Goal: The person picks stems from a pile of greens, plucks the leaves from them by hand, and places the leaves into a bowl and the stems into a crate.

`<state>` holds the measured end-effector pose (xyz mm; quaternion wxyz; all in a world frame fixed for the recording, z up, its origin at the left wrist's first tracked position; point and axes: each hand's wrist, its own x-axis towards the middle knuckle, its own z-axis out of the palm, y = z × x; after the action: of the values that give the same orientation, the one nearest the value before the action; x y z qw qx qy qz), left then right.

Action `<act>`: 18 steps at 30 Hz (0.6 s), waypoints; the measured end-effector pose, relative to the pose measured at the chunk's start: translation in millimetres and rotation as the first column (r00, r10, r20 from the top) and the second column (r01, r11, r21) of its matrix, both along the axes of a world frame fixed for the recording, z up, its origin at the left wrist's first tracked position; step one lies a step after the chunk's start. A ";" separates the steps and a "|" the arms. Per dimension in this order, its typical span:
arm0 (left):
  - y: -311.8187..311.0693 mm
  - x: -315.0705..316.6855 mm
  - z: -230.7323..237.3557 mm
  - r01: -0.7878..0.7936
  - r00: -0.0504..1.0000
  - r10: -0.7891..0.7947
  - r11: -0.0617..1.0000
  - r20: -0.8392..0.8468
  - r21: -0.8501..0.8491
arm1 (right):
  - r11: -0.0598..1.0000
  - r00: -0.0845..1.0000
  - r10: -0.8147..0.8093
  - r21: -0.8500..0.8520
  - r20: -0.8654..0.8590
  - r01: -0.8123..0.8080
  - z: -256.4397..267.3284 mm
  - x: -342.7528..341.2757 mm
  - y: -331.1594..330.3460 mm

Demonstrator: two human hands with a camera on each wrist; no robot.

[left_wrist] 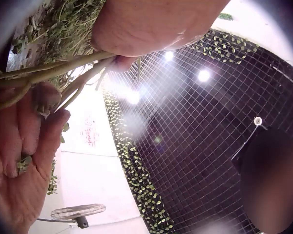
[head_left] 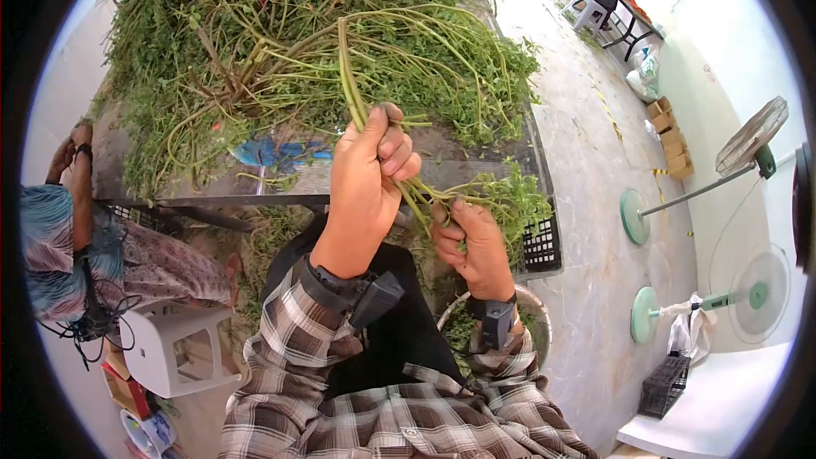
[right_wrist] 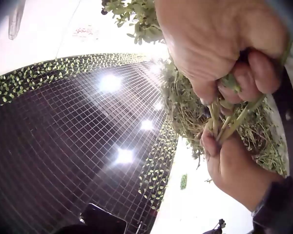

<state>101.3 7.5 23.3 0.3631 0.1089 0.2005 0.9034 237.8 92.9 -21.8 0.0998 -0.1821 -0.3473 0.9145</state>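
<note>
My left hand (head_left: 361, 187) grips a leafy green plant's thick stems (head_left: 350, 76) above the table's near edge, their bare ends sticking up past the thumb. Lower and to the right, my right hand (head_left: 476, 246) pinches the same plant's thinner stems (head_left: 411, 195) between thumb and curled fingers. Its leafy tops (head_left: 514, 200) spread out beyond the right hand. In the right wrist view, several stems (right_wrist: 229, 122) run from the right hand's fingers down to the left hand (right_wrist: 239, 168) close below. A small leaf (left_wrist: 24, 165) lies against the right hand's fingers in the left wrist view.
A large heap of leafy stems (head_left: 297, 42) covers most of the table (head_left: 293, 178). Below the right hand stands a round basket (head_left: 544, 323), near a black crate (head_left: 542, 242). Another person (head_left: 76, 229) is at the left, by a white stool (head_left: 174, 348). Fans (head_left: 752, 289) stand at the right.
</note>
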 end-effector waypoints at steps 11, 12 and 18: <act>10.4 22.5 -9.6 0.152 0.988 -0.148 0.983 0.044 -0.105 | 0.995 0.995 0.099 0.005 0.006 -0.099 -14.3 43.2 -1.8; 12.0 24.9 -10.7 0.164 0.986 -0.160 0.980 0.039 -0.114 | 0.997 0.998 0.058 -0.061 0.024 -0.056 -11.2 48.8 -5.4; 18.1 39.4 -11.5 0.243 0.970 -0.239 0.960 0.045 -0.140 | 0.997 0.999 0.036 -0.069 0.037 -0.033 -8.4 70.9 -11.2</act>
<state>140.7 25.6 11.8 0.4799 0.0935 0.2455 0.8371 308.7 81.7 -30.2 0.0711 -0.1970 -0.3206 0.9238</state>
